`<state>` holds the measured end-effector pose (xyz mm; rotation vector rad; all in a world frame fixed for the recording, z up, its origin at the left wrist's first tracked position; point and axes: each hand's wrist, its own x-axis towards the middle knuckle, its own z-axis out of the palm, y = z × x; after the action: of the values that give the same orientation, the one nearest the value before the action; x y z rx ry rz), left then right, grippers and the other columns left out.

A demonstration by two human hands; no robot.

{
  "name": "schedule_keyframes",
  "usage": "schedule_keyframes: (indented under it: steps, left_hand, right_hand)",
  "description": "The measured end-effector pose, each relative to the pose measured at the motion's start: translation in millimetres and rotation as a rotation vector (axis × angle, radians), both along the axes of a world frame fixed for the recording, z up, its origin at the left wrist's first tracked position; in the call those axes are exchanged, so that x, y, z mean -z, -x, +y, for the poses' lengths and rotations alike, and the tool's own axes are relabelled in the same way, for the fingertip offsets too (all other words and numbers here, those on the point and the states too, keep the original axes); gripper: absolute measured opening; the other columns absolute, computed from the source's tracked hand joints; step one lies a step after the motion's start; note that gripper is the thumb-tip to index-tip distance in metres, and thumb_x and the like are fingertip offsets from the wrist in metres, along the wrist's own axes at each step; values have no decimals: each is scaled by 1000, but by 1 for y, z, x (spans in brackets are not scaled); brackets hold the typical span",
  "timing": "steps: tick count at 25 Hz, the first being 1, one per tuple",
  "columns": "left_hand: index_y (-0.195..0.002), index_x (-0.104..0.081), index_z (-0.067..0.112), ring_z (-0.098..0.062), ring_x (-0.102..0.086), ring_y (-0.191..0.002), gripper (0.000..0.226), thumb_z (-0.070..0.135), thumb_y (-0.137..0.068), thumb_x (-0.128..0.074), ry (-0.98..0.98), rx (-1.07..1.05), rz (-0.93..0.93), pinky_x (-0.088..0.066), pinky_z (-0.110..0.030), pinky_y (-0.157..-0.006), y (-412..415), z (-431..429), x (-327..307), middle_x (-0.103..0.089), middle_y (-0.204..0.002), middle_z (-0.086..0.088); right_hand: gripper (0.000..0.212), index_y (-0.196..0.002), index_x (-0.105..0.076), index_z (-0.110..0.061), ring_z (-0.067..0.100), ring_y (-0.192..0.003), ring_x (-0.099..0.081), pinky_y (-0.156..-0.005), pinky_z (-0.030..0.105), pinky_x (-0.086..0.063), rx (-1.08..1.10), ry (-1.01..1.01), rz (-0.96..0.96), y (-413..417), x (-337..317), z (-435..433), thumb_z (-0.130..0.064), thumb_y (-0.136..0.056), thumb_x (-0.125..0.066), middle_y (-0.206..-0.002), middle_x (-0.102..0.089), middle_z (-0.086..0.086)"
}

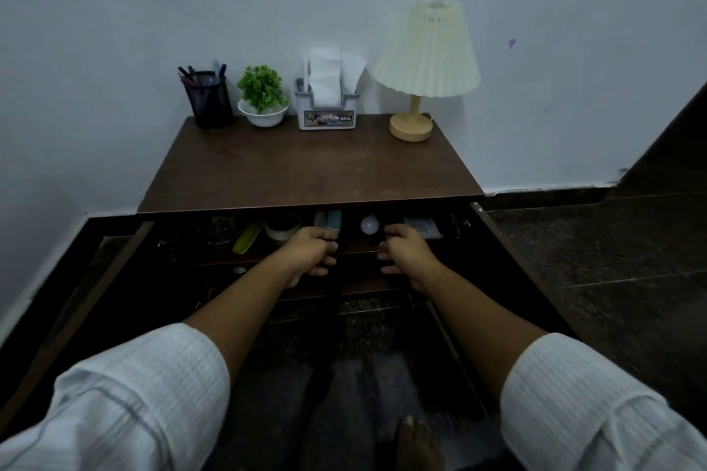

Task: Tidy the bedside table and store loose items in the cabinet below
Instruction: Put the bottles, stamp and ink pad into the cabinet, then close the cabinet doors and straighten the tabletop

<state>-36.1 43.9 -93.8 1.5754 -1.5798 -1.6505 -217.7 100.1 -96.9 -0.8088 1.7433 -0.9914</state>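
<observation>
The brown bedside table stands against the wall with both cabinet doors swung open. On the cabinet shelf lie a glass jar, a yellow-green item, a tape roll, pale blue tubes, a white bulb and a white packet. My left hand reaches in at the shelf's front edge, fingers curled around something dark that I cannot make out. Beside it, my right hand has its fingers loosely curled and apart, with nothing seen in them.
At the back of the table top stand a black pen holder, a small green plant in a white bowl, a tissue box and a pleated lamp. The open left door and right door flank my arms. My foot rests on the dark floor.
</observation>
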Motion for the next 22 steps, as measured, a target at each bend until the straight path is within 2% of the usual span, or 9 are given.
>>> schedule_keyframes:
  steps: [3, 6, 9, 10, 12, 13, 15, 18, 22]
  left_hand:
    - [-133, -57, 16, -20, -67, -100, 31, 15, -103, -52, 39, 48, -48, -57, -36, -84, -23, 14, -22, -62, -122, -2]
    - [-129, -58, 19, -22, -68, -105, 27, 18, -102, -54, 79, 108, -114, -58, -36, -84, -53, 27, -47, -65, -119, -2]
    - [-123, -61, 19, -22, -70, -101, 23, 20, -100, -56, 114, 158, -199, -60, -32, -71, -87, 33, -70, -67, -118, -4]
    - [-121, -63, 18, -23, -70, -100, 24, 21, -98, -59, 113, 157, -215, -61, -34, -71, -101, 34, -76, -68, -116, -7]
    - [-120, -65, 17, -29, -71, -100, 27, 23, -94, -63, 95, 132, -237, -62, -44, -83, -127, 35, -88, -70, -114, -13]
    - [-119, -66, 16, -29, -71, -100, 25, 21, -95, -62, 101, 125, -254, -62, -44, -82, -139, 38, -94, -70, -113, -13]
    - [-116, -66, 15, -25, -70, -97, 19, 18, -99, -58, 136, 93, -291, -59, -35, -74, -164, 45, -104, -70, -111, -10]
    - [-108, -67, 18, -23, -72, -92, 13, 20, -99, -58, 192, -4, -311, -57, -35, -74, -207, 56, -107, -71, -106, -5]
    - [-91, -69, 14, -18, -65, -66, 10, 18, -97, -62, 314, -202, -321, -51, -29, -60, -270, 74, -97, -72, -89, -10]
  right_hand:
    - [48, -147, -46, -14, 29, -112, -64, -93, 48, -58, -27, -2, 17, -10, -17, 13, -6, -100, -49, -113, -59, 4]
    - [46, -148, -45, -13, 27, -110, -64, -89, 44, -59, -71, -3, 38, -27, -35, 22, -8, -102, -47, -121, -59, 5]
    - [41, -144, -49, -13, 24, -104, -67, -78, 39, -61, -123, 15, 54, -50, -47, 28, -11, -103, -49, -122, -60, 5]
    - [40, -143, -50, -13, 24, -103, -68, -74, 37, -61, -145, 21, 59, -60, -50, 30, -12, -103, -50, -124, -60, 6]
    - [38, -141, -51, -13, 23, -102, -69, -70, 35, -61, -195, 30, 60, -79, -55, 31, -13, -103, -51, -128, -60, 6]
    - [37, -140, -52, -13, 23, -103, -69, -69, 34, -61, -222, 34, 54, -90, -57, 31, -13, -103, -51, -129, -59, 6]
    - [36, -138, -52, -14, 23, -104, -69, -69, 34, -61, -290, 40, 42, -113, -62, 30, -14, -103, -52, -130, -60, 7]
    - [34, -137, -53, -14, 23, -104, -69, -72, 34, -61, -417, 26, 23, -152, -65, 29, -16, -103, -55, -129, -61, 6]
    - [32, -133, -56, -13, 26, -106, -70, -84, 41, -61, -570, 7, -9, -210, -61, 29, -16, -101, -57, -125, -64, 7]
